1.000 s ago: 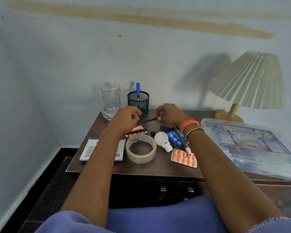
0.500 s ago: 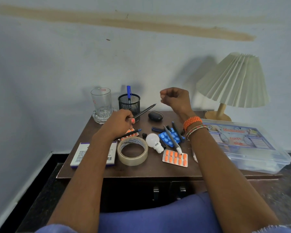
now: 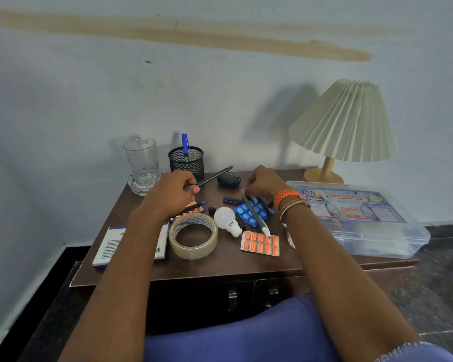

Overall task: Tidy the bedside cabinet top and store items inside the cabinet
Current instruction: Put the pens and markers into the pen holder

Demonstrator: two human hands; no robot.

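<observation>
Just in front of the black mesh pen cup [image 3: 186,161], the left hand [image 3: 171,195] has its fingers curled round a slim black pen with a blue tip [image 3: 215,176], the pen slanting up and right over the dark oval case [image 3: 228,180]. The right hand [image 3: 264,184] is down now at the tabletop, where half a second ago it hung raised in the air above the cabinet; its fingers are curled over the dark blue pen [image 3: 232,200] beside the blue blister pack [image 3: 254,212], though whether they pinch it cannot be told. The left hand sits much where it was.

Out from there: a black pen with a white tip [image 3: 255,216] lies across the blue pack onto an orange pill strip [image 3: 260,243]. A white light bulb [image 3: 226,220], a roll of clear tape [image 3: 193,235] and a white-and-purple box [image 3: 107,248] lie toward the front edge, and a second orange strip [image 3: 191,209] peeks out under the left wrist. One blue pen [image 3: 185,145] stands in the cup, and a clear glass mug [image 3: 141,163] sits at the back left.

The dark brown wooden cabinet top [image 3: 220,265] also carries a clear plastic first aid box [image 3: 364,220] and a pleated cream lamp [image 3: 344,124] on the right. Behind is a pale wall with a tan streak.
</observation>
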